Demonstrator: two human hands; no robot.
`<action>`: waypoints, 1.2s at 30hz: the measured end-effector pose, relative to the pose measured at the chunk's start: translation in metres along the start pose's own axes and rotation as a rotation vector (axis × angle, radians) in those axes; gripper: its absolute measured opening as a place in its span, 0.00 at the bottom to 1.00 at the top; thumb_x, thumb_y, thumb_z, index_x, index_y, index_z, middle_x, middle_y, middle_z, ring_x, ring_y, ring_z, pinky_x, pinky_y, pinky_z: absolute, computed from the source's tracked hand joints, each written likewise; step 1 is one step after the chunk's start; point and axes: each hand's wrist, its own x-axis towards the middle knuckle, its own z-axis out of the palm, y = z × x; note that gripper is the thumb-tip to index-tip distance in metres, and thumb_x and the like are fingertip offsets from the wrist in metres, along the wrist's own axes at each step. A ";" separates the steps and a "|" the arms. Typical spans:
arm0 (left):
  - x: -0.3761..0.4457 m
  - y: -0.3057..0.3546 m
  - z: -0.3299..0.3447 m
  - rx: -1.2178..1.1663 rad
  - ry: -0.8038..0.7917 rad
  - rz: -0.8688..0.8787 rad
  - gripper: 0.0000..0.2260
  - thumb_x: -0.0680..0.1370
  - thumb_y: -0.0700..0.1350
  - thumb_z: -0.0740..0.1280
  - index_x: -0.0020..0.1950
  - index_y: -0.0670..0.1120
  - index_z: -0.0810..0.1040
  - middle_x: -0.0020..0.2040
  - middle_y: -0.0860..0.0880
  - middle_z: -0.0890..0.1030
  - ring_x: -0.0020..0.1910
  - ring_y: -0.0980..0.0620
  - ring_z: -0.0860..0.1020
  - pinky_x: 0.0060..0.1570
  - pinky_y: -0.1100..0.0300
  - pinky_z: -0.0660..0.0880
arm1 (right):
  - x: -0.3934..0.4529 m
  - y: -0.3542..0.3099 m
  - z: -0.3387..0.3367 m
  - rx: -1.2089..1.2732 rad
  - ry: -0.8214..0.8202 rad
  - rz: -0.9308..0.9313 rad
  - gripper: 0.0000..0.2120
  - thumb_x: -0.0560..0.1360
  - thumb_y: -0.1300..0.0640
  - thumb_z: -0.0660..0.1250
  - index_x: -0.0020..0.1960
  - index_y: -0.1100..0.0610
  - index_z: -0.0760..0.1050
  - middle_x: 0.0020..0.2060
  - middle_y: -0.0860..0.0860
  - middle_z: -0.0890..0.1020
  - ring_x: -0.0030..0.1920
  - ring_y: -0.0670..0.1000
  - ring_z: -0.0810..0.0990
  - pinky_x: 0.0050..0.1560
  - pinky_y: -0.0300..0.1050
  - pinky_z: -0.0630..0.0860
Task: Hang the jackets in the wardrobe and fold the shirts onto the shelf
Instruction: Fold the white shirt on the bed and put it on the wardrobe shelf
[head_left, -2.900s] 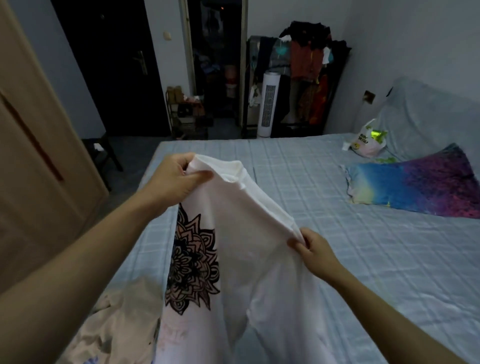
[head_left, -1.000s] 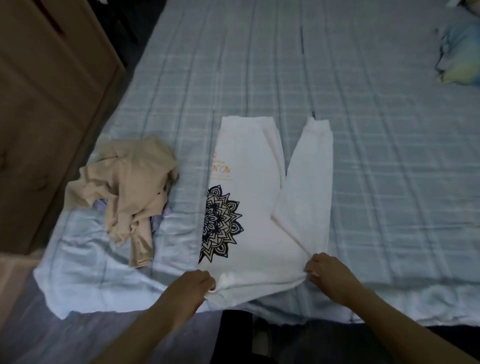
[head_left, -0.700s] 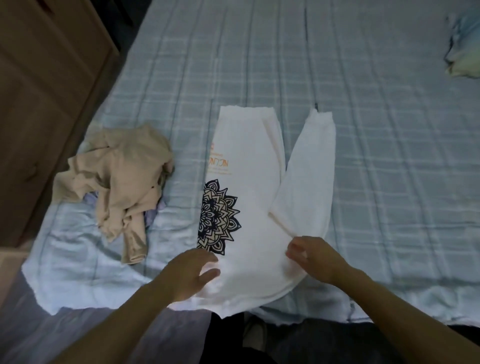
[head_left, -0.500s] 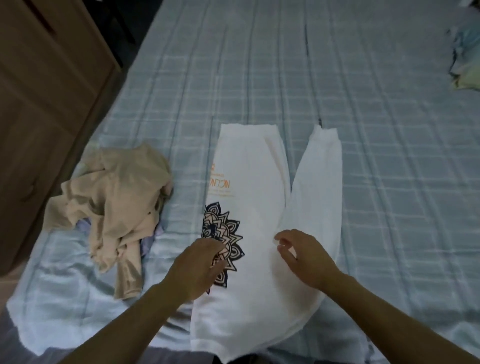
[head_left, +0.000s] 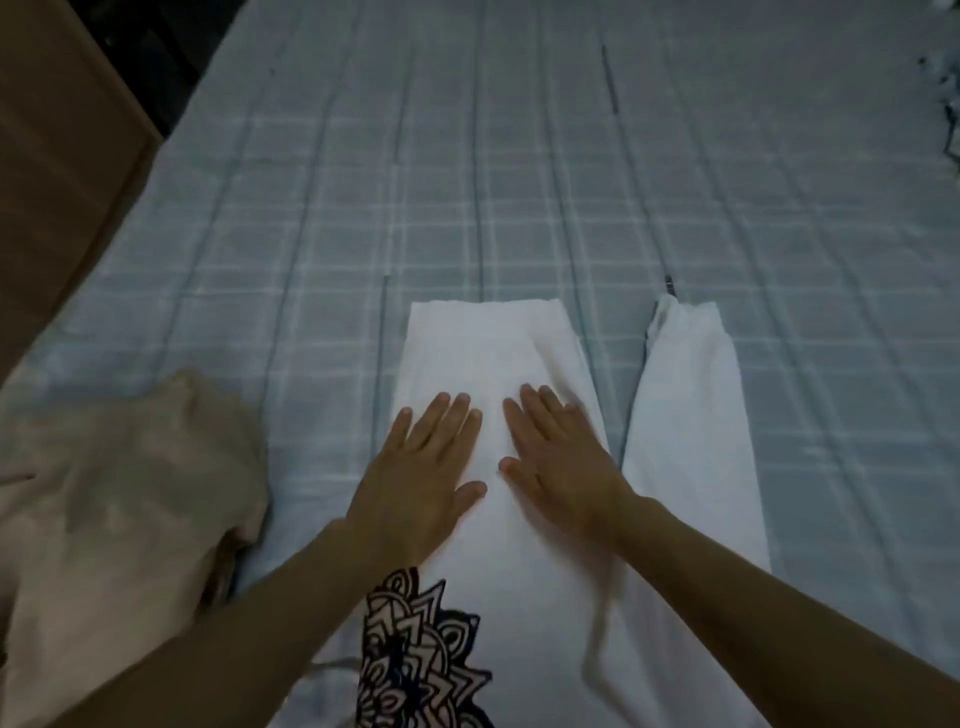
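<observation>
White shirt (head_left: 488, 364) lay flat on the bed (head_left: 519, 182) under the left hand (head_left: 415, 483) and right hand (head_left: 561, 467), fingers straight and pressing, sleeve (head_left: 691, 415) just beyond the right fingers; smoothing outward toward the far hem would likely flatten it for folding.

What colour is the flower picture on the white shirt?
The flower print on the white shirt is dark, nearly black, with pale pinkish fill. Head view.
</observation>
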 end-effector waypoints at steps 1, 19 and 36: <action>0.018 -0.012 0.001 -0.001 0.009 -0.002 0.33 0.81 0.63 0.41 0.81 0.47 0.41 0.80 0.48 0.38 0.79 0.48 0.37 0.78 0.46 0.41 | 0.016 0.010 -0.001 -0.022 0.021 0.027 0.33 0.82 0.39 0.45 0.80 0.53 0.38 0.79 0.53 0.39 0.78 0.53 0.36 0.75 0.48 0.33; 0.124 -0.078 -0.001 -0.029 0.113 -0.136 0.35 0.80 0.65 0.39 0.81 0.47 0.47 0.82 0.48 0.49 0.80 0.47 0.46 0.78 0.44 0.46 | 0.072 0.048 -0.005 0.001 0.217 0.020 0.33 0.82 0.40 0.50 0.80 0.56 0.49 0.80 0.52 0.51 0.79 0.50 0.46 0.78 0.52 0.48; 0.159 0.088 -0.031 -0.204 0.137 0.088 0.35 0.79 0.64 0.38 0.81 0.46 0.48 0.82 0.48 0.42 0.79 0.51 0.37 0.76 0.56 0.38 | -0.023 0.134 -0.036 0.167 0.411 0.345 0.28 0.82 0.45 0.55 0.80 0.50 0.53 0.80 0.56 0.50 0.79 0.56 0.47 0.77 0.56 0.52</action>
